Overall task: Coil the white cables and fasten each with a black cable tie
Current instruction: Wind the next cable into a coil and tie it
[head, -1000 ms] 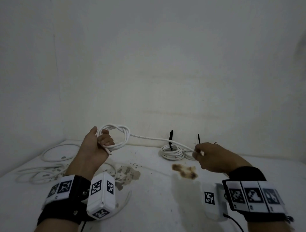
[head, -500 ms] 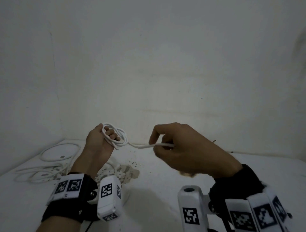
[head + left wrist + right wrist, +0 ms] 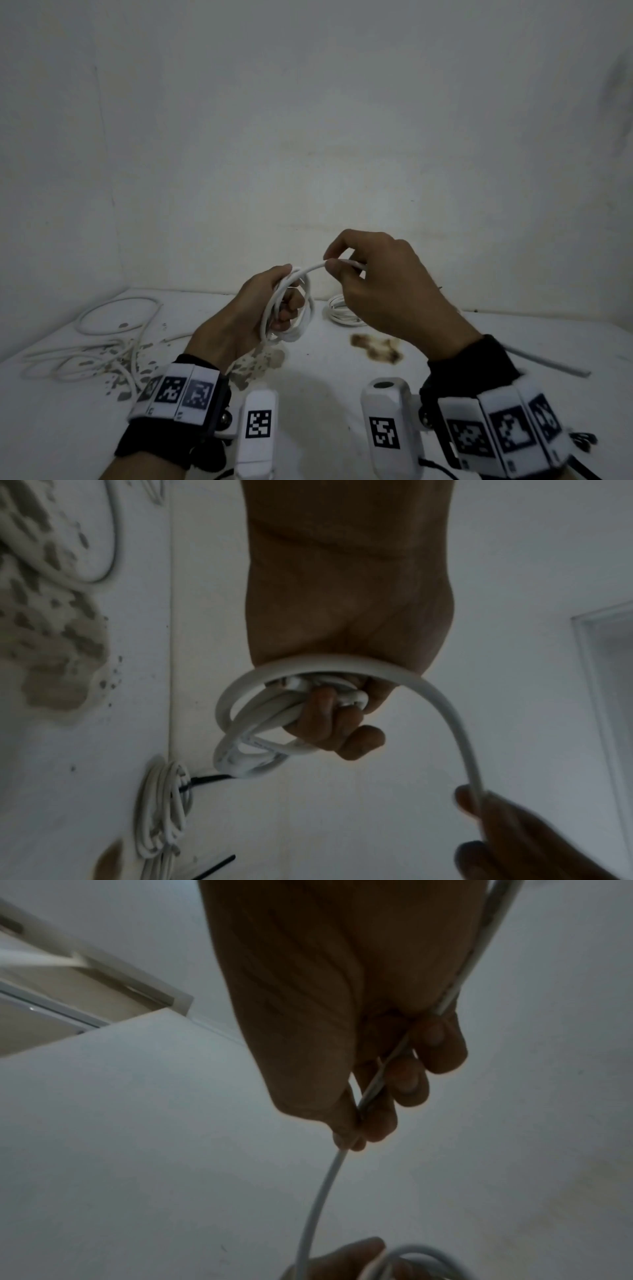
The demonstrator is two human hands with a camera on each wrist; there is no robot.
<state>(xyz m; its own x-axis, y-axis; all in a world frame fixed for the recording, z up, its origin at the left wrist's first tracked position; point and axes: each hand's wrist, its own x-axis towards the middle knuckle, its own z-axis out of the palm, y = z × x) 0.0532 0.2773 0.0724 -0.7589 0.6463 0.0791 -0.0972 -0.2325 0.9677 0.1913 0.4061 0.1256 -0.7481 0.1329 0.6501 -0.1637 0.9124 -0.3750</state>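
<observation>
My left hand [image 3: 263,308] is raised over the table and grips a small coil of white cable [image 3: 301,329], its loops hanging round the curled fingers [image 3: 329,718]. My right hand [image 3: 370,281] is just to its right and pinches the free run of the same cable [image 3: 310,269] between thumb and fingers; the cable passes through that hand [image 3: 377,1080] and arcs over to the coil [image 3: 441,696]. On the table behind lies a coiled white cable [image 3: 337,308] with a black tie [image 3: 205,780] round it. A loose black tie [image 3: 219,864] lies near it.
Loose white cables [image 3: 102,346] sprawl over the left of the white table [image 3: 322,394]. A brown stain [image 3: 376,347] marks its middle and patches of peeled paint [image 3: 253,363] lie under my left wrist. A white strip [image 3: 548,363] lies at the right. Walls close off back and left.
My right hand has swept left and up from the table's middle to beside the left hand, laying the cable's free run onto the coil. The left hand shifted right with the coil.
</observation>
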